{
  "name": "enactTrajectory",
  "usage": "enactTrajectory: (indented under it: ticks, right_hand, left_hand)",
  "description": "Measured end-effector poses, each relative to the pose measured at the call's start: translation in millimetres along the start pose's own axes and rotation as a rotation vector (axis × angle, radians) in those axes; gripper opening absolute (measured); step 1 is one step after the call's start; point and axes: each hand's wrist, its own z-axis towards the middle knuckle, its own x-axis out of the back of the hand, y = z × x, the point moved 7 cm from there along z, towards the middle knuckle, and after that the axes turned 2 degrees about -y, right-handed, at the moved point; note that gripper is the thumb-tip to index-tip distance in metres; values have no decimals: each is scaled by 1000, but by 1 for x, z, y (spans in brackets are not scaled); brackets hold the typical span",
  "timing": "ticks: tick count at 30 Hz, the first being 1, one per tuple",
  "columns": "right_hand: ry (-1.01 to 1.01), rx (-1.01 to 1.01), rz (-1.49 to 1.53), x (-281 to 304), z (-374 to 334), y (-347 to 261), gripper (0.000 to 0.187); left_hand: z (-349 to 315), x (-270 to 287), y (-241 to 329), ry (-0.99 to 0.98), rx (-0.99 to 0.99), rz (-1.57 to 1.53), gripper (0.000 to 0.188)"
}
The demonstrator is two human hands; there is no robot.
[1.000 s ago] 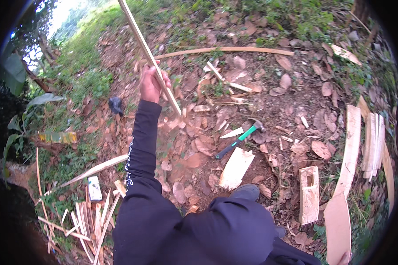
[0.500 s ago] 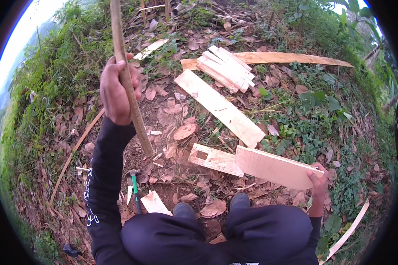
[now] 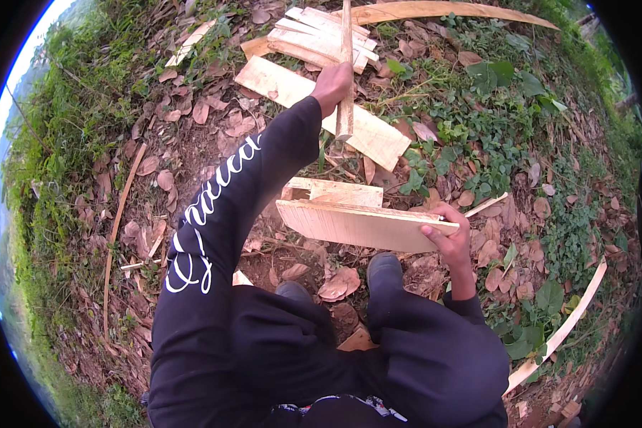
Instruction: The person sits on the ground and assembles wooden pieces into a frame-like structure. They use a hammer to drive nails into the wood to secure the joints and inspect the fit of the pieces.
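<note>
My left hand [image 3: 333, 87] is closed around a long wooden stick [image 3: 346, 43], held upright in front of me with its lower end above a wide plank [image 3: 378, 135]. Farther down, my right hand [image 3: 451, 239] grips the right end of a flat pale board [image 3: 360, 227], thumb on the near face. The board is tilted on its long edge, above my boots. Just behind it shows a shorter wood piece [image 3: 346, 194] with a rectangular opening at its left; the board hides its lower part. I cannot tell whether the two touch.
Several thin slats [image 3: 317, 39] lie stacked beyond the plank, across a long curved strip [image 3: 442, 11]. Another curved strip [image 3: 560, 335] is at the right, and a narrow one [image 3: 123, 228] at the left. Dry leaves and green plants cover the ground around my boots [image 3: 385, 274].
My left hand has swung right with the stick, from the left side to over the plank. The right hand has moved the board left and up. My left arm now hides the hammer seen earlier.
</note>
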Motion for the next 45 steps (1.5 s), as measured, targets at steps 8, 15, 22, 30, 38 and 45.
enactTrajectory:
  ticks: [8,15,22,30,38,45]
  right_hand:
    - [-24,158,-22,-8,24,0,30]
    - [-147,257,-10,-29,42,9,35]
    - [-243,166,-47,-58,55,35,32]
    - [-256,12,15,-83,48,84,29]
    - [-264,16,-17,-89,35,88,30]
    - [-199,63,33,-68,21,73,33]
  left_hand:
    - [-58,-49,-44,-257,254,-101,23]
    - [-98,-30,-44,-297,189,-64,37]
    - [-107,-19,-86,-357,315,-62,40]
    - [-110,-30,-117,-408,388,-211,23]
    - [-117,-34,-112,-468,307,-99,55]
    - [-133,-32,-87,-433,262,-206,75]
